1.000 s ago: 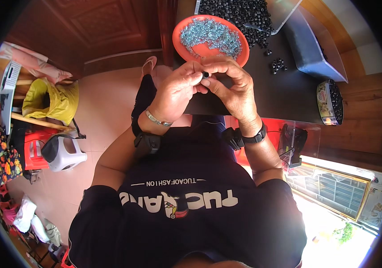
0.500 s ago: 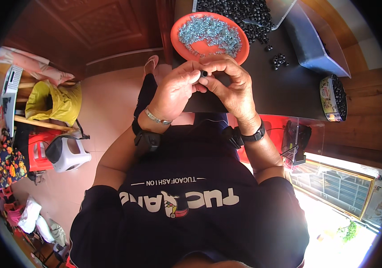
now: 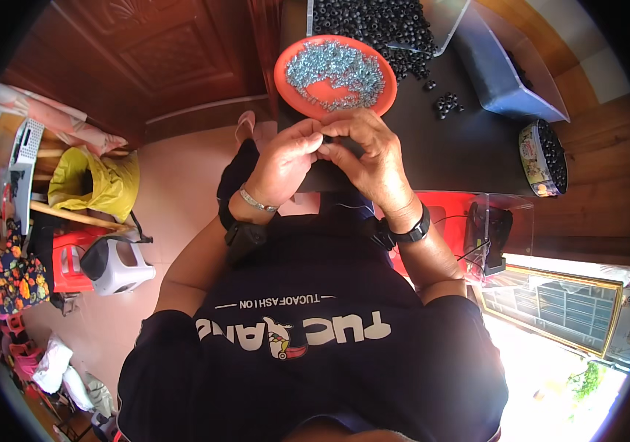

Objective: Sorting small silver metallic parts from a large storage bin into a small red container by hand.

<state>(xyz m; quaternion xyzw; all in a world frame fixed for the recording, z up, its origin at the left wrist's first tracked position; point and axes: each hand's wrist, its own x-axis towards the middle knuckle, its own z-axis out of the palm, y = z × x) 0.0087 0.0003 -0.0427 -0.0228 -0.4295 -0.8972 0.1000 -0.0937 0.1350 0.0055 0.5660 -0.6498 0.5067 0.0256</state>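
Note:
My left hand [image 3: 285, 163] and my right hand [image 3: 371, 153] meet at the near edge of the dark table, fingertips pinched together. Between them is a small black round part [image 3: 327, 138], mostly covered by the fingers; both hands grip it. Just beyond the fingers stands an orange-red plate [image 3: 281, 82] heaped with small shiny silver metal pieces [image 3: 337, 66], too small to name surely. Behind and right of the plate spreads a large pile of black round parts [image 3: 374, 26]. A little group of the same black parts [image 3: 447, 105] lies apart on the table.
At the right stand a tilted bluish-grey bin [image 3: 502, 81] and a round tub [image 3: 532, 158] filled with black parts. A clear plastic box [image 3: 510, 228] hangs low beside the red seat [image 3: 440, 202]. Left on the floor are a grey-white stool [image 3: 120, 269] and a yellow bag [image 3: 108, 177].
The black part has turned between my fingers; its open end showed before and is now mostly hidden. Plate, table and hands sit slightly lower and further left in the picture.

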